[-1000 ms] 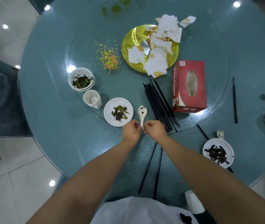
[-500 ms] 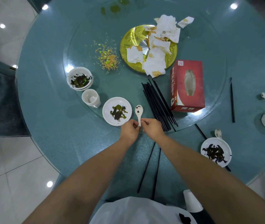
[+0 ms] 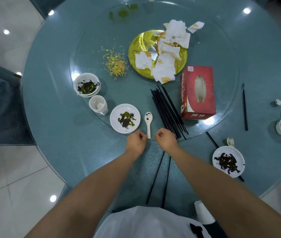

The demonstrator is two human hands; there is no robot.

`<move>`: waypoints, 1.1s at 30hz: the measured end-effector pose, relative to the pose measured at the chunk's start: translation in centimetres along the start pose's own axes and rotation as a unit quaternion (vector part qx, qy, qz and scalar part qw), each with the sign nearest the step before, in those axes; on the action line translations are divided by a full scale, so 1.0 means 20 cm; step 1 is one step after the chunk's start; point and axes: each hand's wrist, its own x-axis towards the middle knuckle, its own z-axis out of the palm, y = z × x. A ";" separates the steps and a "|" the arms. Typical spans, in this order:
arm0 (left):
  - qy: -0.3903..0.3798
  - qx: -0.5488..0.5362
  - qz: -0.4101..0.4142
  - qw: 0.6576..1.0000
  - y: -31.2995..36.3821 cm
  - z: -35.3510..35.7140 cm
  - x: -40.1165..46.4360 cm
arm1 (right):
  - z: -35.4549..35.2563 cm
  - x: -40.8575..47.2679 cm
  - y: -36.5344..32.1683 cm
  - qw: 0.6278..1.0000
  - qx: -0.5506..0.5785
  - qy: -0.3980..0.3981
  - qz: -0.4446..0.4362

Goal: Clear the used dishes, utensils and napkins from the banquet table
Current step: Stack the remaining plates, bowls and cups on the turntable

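Soiled white spoon (image 3: 148, 123) beside smeared plate (image 3: 124, 118)

Both forearms were bare from the elbow down, no sleeves in view. Left hand (image 3: 136, 141) and right hand (image 3: 166, 139) wore no gloves, and no watch, ring or band showed on wrists or fingers. The torso was covered by a white garment (image 3: 146, 224), smooth, plain across the chest. A small black mark (image 3: 196, 229) sat on that garment on the person's right side; its shape was too small and cut off to read.
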 end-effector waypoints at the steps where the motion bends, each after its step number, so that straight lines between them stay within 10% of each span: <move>1: -0.005 0.019 0.004 1.000 -0.01 0.00 -0.02 | -0.01 -0.02 0.02 1.000 -0.009 -0.001 0.003; 16: -0.242 0.267 0.068 0.930 -0.21 0.20 -0.38 | 0.08 -0.50 0.49 0.984 -0.084 -0.071 0.139; 33: -0.180 0.366 0.137 0.903 -0.30 0.39 -0.55 | 0.28 -0.69 0.63 0.983 -0.106 -0.060 0.136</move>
